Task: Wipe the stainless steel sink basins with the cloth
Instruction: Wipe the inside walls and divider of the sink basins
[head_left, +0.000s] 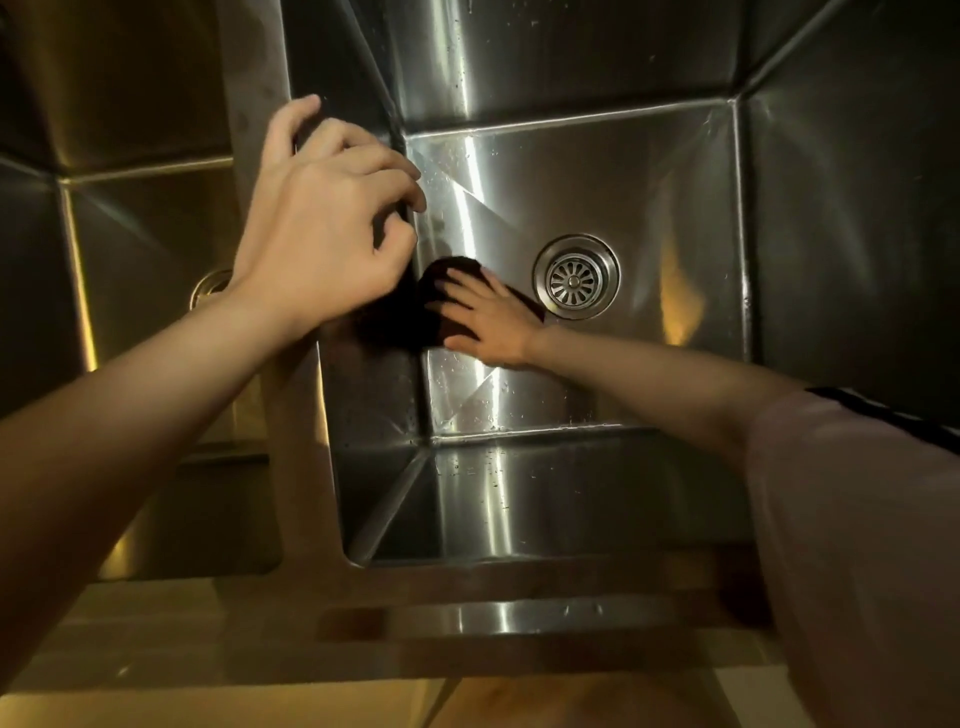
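Observation:
I look down into the right basin (649, 171) of a stainless steel double sink. My right hand (488, 317) lies flat with straight fingers on a dark cloth (431, 280), pressing it onto the basin floor near the left wall, just left of the round drain strainer (575, 275). My left hand (332, 218) grips the divider (260, 67) between the two basins, fingers curled over its edge. Part of the cloth is hidden under my right hand and in shadow.
The left basin (145, 218) shows on the left with its own drain (210, 286) partly hidden behind my left arm. Water droplets speckle the right basin's floor and walls. The sink's front rim (519, 618) and a wooden counter edge (156, 649) run along the bottom.

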